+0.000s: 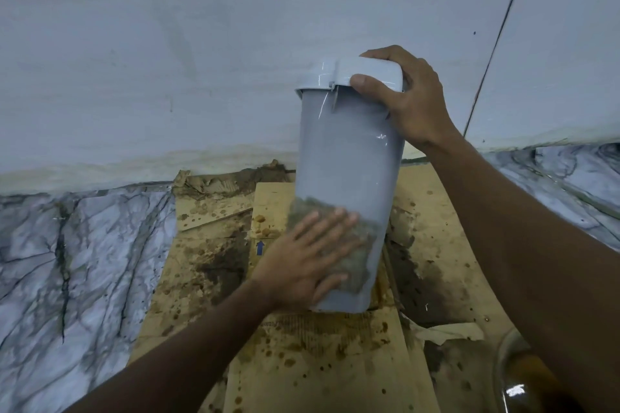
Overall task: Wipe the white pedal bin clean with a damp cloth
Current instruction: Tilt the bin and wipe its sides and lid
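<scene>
Nearest the camera, at the lower right edge, sits a rounded, clear, shiny object [513,386], too cropped to identify. It lies on flattened brown cardboard sheets [318,362] spotted with dark and rusty stains, which cover the floor under the work. On this cardboard stands the tall white plastic pedal bin [349,157], its narrower base towards the viewer and its body leaning away towards the wall; the pedal itself is not in sight. The left hand [302,265] lies flat, fingers straight and spread, and presses a mottled grey-green damp cloth [360,261] against the lower side of the pedal bin, just above the base. Both cloth and fingers are blurred. Further up, the right hand [412,104] is clamped on the bin's white hinged lid [365,67], thumb across the front lip and fingers curled over the far edge, steadying the whole thing. The step in hand looks like wiping the lower body wall, and the glossy streaks higher up suggest that part is already wet. The next move probably calls for firm, even strokes with the flat palm while the top grip resists the push. The bin must then be turned so that the hidden faces, base and lid get their share. To either side of the cardboard runs a grey-veined white marble floor [84,245], and beyond it rises a plain pale wall [201,43].
</scene>
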### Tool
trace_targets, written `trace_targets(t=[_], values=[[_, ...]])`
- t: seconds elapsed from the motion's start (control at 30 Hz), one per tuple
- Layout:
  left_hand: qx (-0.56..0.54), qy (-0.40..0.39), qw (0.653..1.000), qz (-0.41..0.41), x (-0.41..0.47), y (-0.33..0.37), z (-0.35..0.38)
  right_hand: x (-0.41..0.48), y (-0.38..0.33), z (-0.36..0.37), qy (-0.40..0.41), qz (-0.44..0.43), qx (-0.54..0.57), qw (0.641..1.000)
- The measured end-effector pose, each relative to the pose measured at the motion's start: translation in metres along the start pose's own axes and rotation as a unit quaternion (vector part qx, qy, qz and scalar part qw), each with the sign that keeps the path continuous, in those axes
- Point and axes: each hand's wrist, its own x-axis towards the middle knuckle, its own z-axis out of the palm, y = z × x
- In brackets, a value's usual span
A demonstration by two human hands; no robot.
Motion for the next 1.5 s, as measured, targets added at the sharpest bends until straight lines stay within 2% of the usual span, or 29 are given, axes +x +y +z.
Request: trace_targets(t=[0.13, 0.27, 0.33, 0.47, 0.6, 0.67, 0.73, 0.9, 1.0, 1.17, 1.33, 1.4, 1.5], values=[[-0.05, 0.105, 0.978, -0.175, 0.057, -0.028, -0.028, -0.001, -0.004, 0.008, 0.007, -0.012, -0.008, 1.0], [-0.053, 0.141, 0.956, -0.251, 0.09, -0.016, -0.038, -0.003, -0.004, 0.011, 0.004, -0.028, -0.021, 0.999], [-0.041, 0.124, 0.966, -0.225, 0.085, -0.005, -0.033, -0.005, -0.001, 0.006, 0.002, -0.018, -0.016, 1.0], [-0.011, 0.027, 0.997, -0.067, 0.038, 0.027, -0.004, -0.003, 0.001, -0.002, -0.003, 0.002, 0.009, 1.0], [0.015, -0.052, 0.994, 0.091, -0.008, 0.043, 0.018, -0.003, 0.0, 0.001, -0.009, -0.003, 0.005, 1.0], [0.015, -0.059, 0.991, 0.118, -0.007, 0.036, 0.016, -0.003, 0.0, -0.001, -0.009, 0.002, 0.013, 1.0], [0.008, -0.045, 0.994, 0.097, 0.009, 0.025, 0.008, -0.002, 0.001, -0.003, -0.007, 0.006, 0.021, 1.0], [0.001, 0.068, 0.994, -0.087, 0.082, -0.012, -0.033, -0.005, -0.003, 0.005, -0.003, -0.007, 0.001, 1.0], [-0.012, 0.099, 0.985, -0.141, 0.108, -0.018, -0.045, -0.005, -0.002, 0.004, -0.002, -0.025, -0.007, 1.0], [-0.008, 0.084, 0.986, -0.143, 0.096, -0.001, -0.035, -0.006, 0.001, 0.0, -0.011, -0.021, 0.001, 1.0], [0.008, -0.004, 1.0, -0.03, 0.038, 0.025, -0.009, -0.005, 0.004, -0.006, -0.016, -0.008, 0.031, 0.999], [0.016, -0.005, 1.0, -0.018, 0.033, 0.022, -0.009, -0.004, 0.004, -0.005, -0.014, -0.013, 0.028, 0.999], [0.011, 0.029, 0.998, -0.053, 0.057, 0.002, -0.024, -0.003, 0.004, -0.002, -0.008, -0.015, 0.032, 0.999]])
